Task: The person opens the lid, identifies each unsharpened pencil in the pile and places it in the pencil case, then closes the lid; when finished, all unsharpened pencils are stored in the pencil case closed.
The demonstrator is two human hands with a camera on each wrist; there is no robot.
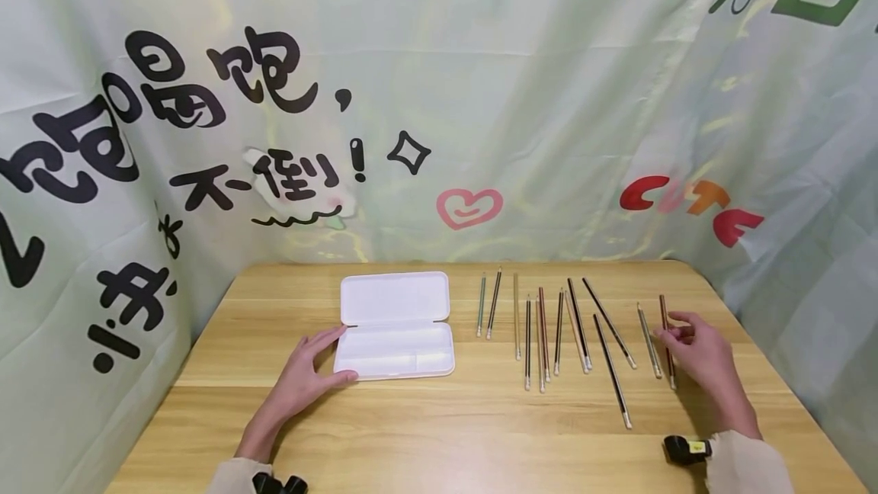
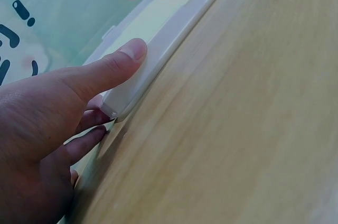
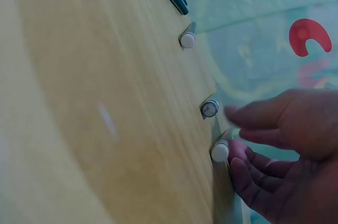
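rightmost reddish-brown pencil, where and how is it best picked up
The reddish-brown pencil looks best pinched mid-shaft by the right hand, coming from above and the right: it is thin and straight, runs lengthwise away from the person, and a grey-green pencil lies close on its left.

Plastic, wood grain and cloth fill my camera feeds.
I see a white case (image 1: 395, 299) that looks like smooth plastic with a soft sheen; smooth, painted-looking pencils (image 1: 612, 372) with shiny metallic collars (image 1: 626, 416) and matt, rubbery-looking ends (image 3: 188, 41); a smooth worktop (image 1: 446, 433) with wood grain and a faint gloss; and a backdrop (image 1: 549, 120) of thin, creased cloth. The sleeves (image 1: 748, 465) look like soft, matt cloth.
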